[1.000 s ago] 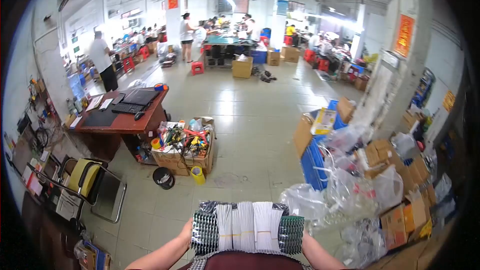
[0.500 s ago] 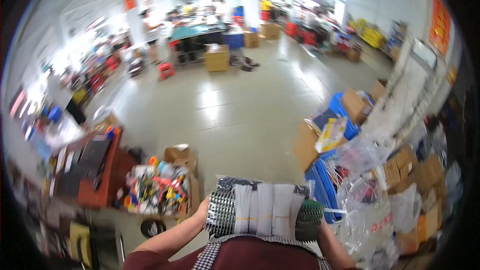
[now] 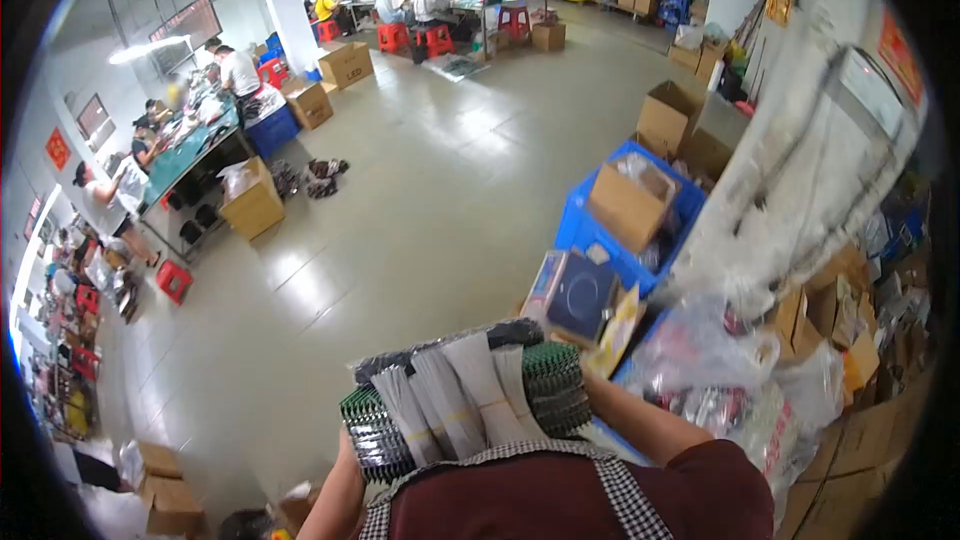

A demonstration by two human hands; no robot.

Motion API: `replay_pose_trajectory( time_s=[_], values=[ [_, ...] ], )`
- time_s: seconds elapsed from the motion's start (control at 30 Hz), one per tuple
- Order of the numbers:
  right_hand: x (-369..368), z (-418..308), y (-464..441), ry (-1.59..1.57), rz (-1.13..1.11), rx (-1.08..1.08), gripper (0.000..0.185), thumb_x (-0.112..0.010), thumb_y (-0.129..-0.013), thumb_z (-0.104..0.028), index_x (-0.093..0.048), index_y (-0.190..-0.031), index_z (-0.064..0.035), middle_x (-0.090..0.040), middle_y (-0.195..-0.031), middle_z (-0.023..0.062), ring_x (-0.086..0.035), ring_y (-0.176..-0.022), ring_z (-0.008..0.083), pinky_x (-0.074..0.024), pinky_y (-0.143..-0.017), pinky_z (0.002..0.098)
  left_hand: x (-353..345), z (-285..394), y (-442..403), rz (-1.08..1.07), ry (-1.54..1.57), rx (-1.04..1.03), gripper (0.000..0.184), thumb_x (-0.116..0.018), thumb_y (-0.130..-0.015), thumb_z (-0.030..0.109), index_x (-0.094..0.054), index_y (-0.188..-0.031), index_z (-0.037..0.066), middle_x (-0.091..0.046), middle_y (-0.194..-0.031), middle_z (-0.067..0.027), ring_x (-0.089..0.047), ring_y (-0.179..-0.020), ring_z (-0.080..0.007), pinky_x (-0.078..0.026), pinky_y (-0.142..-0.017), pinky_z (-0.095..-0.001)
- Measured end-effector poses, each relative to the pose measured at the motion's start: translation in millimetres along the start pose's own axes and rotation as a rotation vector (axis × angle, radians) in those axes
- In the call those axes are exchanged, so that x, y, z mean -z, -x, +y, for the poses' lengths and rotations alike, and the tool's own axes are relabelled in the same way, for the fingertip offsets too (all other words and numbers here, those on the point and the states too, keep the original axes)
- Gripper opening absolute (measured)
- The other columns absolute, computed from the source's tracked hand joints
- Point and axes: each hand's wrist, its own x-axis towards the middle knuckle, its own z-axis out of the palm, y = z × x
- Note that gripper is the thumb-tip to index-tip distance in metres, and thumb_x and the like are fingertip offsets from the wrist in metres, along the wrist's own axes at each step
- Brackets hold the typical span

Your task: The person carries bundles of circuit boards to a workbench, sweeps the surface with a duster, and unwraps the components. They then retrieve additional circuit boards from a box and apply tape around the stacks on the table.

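Observation:
I carry a wide load against my apron at the bottom middle. It has stacks of thin green-edged boards [image 3: 556, 386] at both ends. Between them lie bundles of thin white strips [image 3: 447, 398], held with yellow bands. Along the far side runs a black plastic-wrapped bundle [image 3: 420, 348]. My left hand [image 3: 347, 446] grips the left end, with its fingers mostly hidden by the boards. At the right end my right hand [image 3: 592, 392] holds the other stack, its fingers likewise hidden.
On the right stand a blue crate [image 3: 571, 228] with cartons, a dark blue box [image 3: 583, 297] and clear plastic bags [image 3: 715, 350]. A pillar [image 3: 790, 180] rises behind them. Left are a red stool [image 3: 173, 281], a carton [image 3: 252, 202] and a green worktable [image 3: 190, 162] with people.
My view has swung to the right, so the desk and the box of coloured items have left it. The load stays in both hands and now appears tilted.

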Motion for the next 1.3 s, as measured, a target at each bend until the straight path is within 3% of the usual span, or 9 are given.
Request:
replay_pose_trajectory(
  time_s=[0.17, 0.23, 0.3, 0.4, 0.67, 1.0, 1.13, 1.23, 1.3],
  values=[
    [7, -124, -167, -0.015, 0.018, 0.062, 0.056, -0.033, -0.089, -0.054, -0.054, -0.109, -0.0057, -0.061, -0.099, 0.0085, -0.060, -0.086, 0.0223, -0.0501, -0.077, 0.0378, -68, 115, -192, -0.046, -0.045, -0.019, 0.039, -0.030, -0.091, 0.029, -0.058, -0.100, 0.004, -0.063, -0.086, -0.0108, -0.063, -0.072, -0.0241, -0.054, -0.064, -0.0396],
    [5, -176, -214, -0.034, 0.041, 0.111, 0.056, -0.033, -0.089, -0.054, -0.054, -0.109, -0.0056, -0.061, -0.099, 0.0086, -0.060, -0.086, 0.0225, -0.0500, -0.078, 0.0379, -107, 169, -260, -0.163, -0.113, 0.061, 0.040, -0.030, -0.092, 0.030, -0.057, -0.101, 0.003, -0.064, -0.087, -0.0112, -0.063, -0.073, -0.0235, -0.054, -0.066, -0.0372],
    [1, -233, -251, -0.062, 0.080, 0.158, 0.056, -0.033, -0.089, -0.054, -0.054, -0.109, -0.0056, -0.061, -0.099, 0.0087, -0.060, -0.086, 0.0226, -0.0500, -0.078, 0.0380, -184, 205, -317, -0.029, -0.107, 0.169, 0.039, -0.031, -0.091, 0.030, -0.057, -0.101, 0.002, -0.063, -0.086, -0.0109, -0.063, -0.072, -0.0229, -0.053, -0.067, -0.0359],
    [3, -315, -300, -0.116, 0.123, 0.239, 0.057, -0.033, -0.089, -0.054, -0.054, -0.110, -0.0055, -0.061, -0.100, 0.0088, -0.060, -0.086, 0.0228, -0.0499, -0.078, 0.0382, -246, 246, -437, -0.139, -0.288, 0.221, 0.037, -0.035, -0.091, 0.030, -0.057, -0.100, 0.002, -0.063, -0.085, -0.0086, -0.062, -0.070, -0.0207, -0.053, -0.065, -0.0351],
    [77, -565, -406, -0.196, 0.250, 0.420, 0.057, -0.033, -0.089, -0.054, -0.054, -0.111, -0.0053, -0.060, -0.101, 0.0091, -0.060, -0.087, 0.0234, -0.0497, -0.079, 0.0386, -462, 292, -728, -0.349, -0.438, 0.290, 0.037, -0.036, -0.090, 0.031, -0.057, -0.100, 0.002, -0.063, -0.085, -0.0083, -0.062, -0.071, -0.0200, -0.053, -0.065, -0.0347],
    [143, -887, -533, -0.233, 0.282, 0.534, 0.058, -0.032, -0.089, -0.054, -0.053, -0.112, -0.0050, -0.060, -0.103, 0.0095, -0.060, -0.088, 0.0240, -0.0494, -0.080, 0.0391, -701, 326, -1017, -0.300, -0.419, 0.383, 0.036, -0.040, -0.089, 0.033, -0.058, -0.100, 0.004, -0.062, -0.086, -0.0079, -0.062, -0.072, -0.0184, -0.053, -0.063, -0.0336],
    [191, -1014, -579, -0.279, 0.300, 0.645, 0.059, -0.032, -0.089, -0.055, -0.053, -0.112, -0.0049, -0.060, -0.103, 0.0097, -0.060, -0.088, 0.0243, -0.0493, -0.081, 0.0394, -840, 345, -1145, -0.375, -0.518, 0.355, 0.039, -0.035, -0.091, 0.035, -0.058, -0.101, 0.005, -0.062, -0.088, -0.0087, -0.062, -0.073, -0.0212, -0.053, -0.064, -0.0362],
    [213, -1099, -601, -0.341, 0.325, 0.748, 0.059, -0.032, -0.089, -0.055, -0.053, -0.113, -0.0048, -0.060, -0.104, 0.0098, -0.060, -0.089, 0.0245, -0.0492, -0.081, 0.0395, -930, 344, -1257, -0.499, -0.539, 0.484, 0.044, -0.031, -0.090, 0.039, -0.056, -0.105, 0.006, -0.062, -0.091, -0.0098, -0.062, -0.078, -0.0241, -0.052, -0.069, -0.0394],
    [226, -1156, -613, -0.368, 0.338, 0.806, 0.059, -0.032, -0.089, -0.055, -0.053, -0.113, -0.0047, -0.060, -0.104, 0.0098, -0.060, -0.089, 0.0247, -0.0492, -0.082, 0.0396, -1019, 346, -1279, -0.559, -0.588, 0.557, 0.048, -0.032, -0.089, 0.043, -0.056, -0.107, 0.006, -0.061, -0.096, -0.0112, -0.061, -0.083, -0.0263, -0.051, -0.074, -0.0418]
  ],
)
